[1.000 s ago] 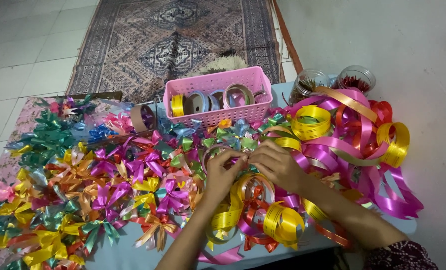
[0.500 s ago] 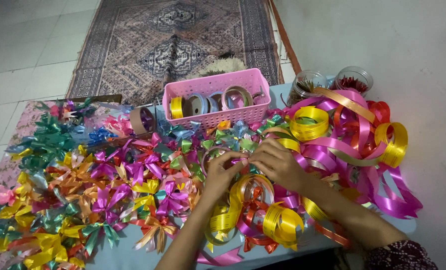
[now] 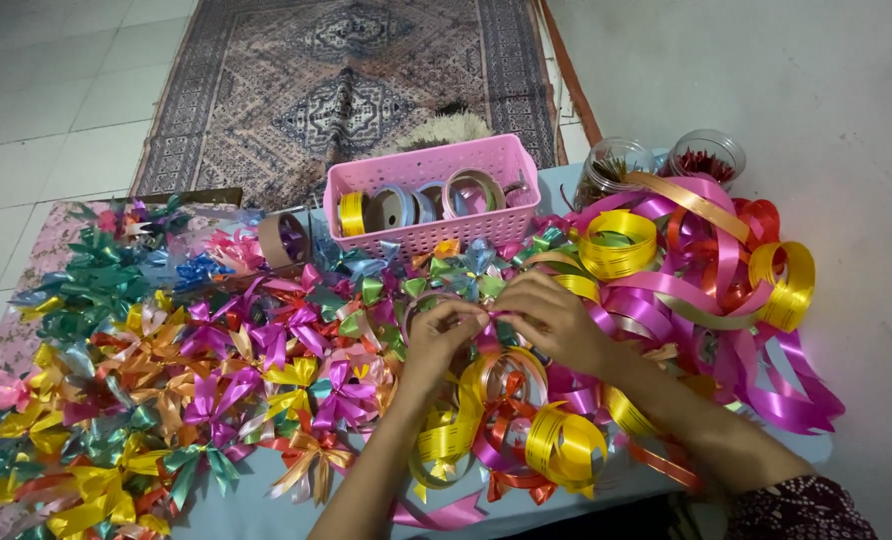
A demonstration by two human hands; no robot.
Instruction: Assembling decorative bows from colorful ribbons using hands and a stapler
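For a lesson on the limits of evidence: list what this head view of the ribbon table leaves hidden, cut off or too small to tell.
- Head view: what the left hand and right hand pinch; the fingers cover it.
- Rolls in the pink basket: the wall hides their lower halves.
- Contents of the two clear jars: too small.
- Bow pile: cut off by left and bottom edges.

Your left hand [image 3: 436, 335] and right hand [image 3: 556, 320] meet on a purple-pink ribbon piece [image 3: 491, 322]. To your left lie finished bows [image 3: 216, 370] in purple, yellow, orange, green, blue and pink. Near you curl gold ribbon coils [image 3: 564, 445] with fine ridged stripes, mixed with orange-red. To your right, loose ribbon loops [image 3: 706, 280] run magenta, gold and red. Far from you sits a pink perforated basket [image 3: 436, 175] holding yellow, blue and tan rolls. Beyond it lies a grey-mauve rug [image 3: 356, 90] with diamond medallions. Your right sleeve [image 3: 801, 505] is maroon, dotted.
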